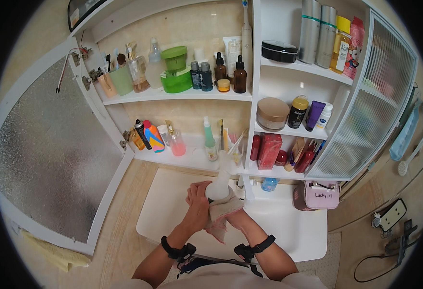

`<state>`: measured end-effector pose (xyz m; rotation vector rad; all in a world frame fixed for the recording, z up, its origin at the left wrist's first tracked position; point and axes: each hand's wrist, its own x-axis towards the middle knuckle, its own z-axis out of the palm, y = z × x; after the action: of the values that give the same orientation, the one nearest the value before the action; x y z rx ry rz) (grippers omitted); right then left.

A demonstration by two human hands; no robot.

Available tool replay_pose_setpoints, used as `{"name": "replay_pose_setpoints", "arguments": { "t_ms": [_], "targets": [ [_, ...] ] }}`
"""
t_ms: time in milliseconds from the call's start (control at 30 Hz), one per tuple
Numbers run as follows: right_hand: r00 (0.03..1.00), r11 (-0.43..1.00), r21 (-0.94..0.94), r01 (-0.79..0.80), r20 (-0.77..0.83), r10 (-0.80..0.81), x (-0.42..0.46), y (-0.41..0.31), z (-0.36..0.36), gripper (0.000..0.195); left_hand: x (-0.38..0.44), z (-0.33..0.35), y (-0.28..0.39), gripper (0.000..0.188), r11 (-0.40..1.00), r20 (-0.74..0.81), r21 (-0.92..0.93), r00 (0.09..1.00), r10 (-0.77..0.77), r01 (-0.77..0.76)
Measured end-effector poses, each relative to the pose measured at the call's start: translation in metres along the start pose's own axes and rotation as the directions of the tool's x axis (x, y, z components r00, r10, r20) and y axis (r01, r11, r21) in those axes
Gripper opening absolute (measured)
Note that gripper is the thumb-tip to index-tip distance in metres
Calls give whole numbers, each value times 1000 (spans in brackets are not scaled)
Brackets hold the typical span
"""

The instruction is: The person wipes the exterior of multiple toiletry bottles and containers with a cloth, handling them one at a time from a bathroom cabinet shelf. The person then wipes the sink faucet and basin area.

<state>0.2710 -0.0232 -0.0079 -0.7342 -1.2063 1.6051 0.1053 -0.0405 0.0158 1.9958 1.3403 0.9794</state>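
Observation:
My left hand (198, 204) is wrapped around the side of a whitish translucent bottle (218, 186), held tilted above the white washbasin (161, 202). A beige cloth with reddish edges (220, 213) lies against the bottle's right side and lower end. My right hand (236, 218) grips the bottle through this cloth, which hides most of its fingers. The bottle's narrow top points toward the cabinet's lower shelf. Just right of the cloth is the white faucet (247, 188).
Ahead, an open wall cabinet (179, 96) holds several bottles, jars and tubes. Its frosted-glass door (56, 144) swings out at left, and a ribbed-glass door (370, 97) stands at right. A pink case (321, 195) and a blue container (269, 184) sit along the basin's back edge.

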Motion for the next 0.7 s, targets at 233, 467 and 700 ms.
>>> {"name": "replay_pose_setpoints", "arguments": {
  "t_ms": [233, 467, 700],
  "targets": [
    [994, 993, -61, 103, -25, -105, 13, 60, -31, 62, 3, -8, 9, 76, 971, -10, -236, 999, 33, -34],
    [986, 974, 219, -55, -141, 87, 18, 24, -5, 51, -1, -3, 3, 83, 927, 103, -358, 992, -77, 109],
    [986, 933, 353, -66, -120, 115, 26, 40, -1, 63, 8, -23, -1, 57, 979, 15, 39, 980, -199, 198]
  ]
}}
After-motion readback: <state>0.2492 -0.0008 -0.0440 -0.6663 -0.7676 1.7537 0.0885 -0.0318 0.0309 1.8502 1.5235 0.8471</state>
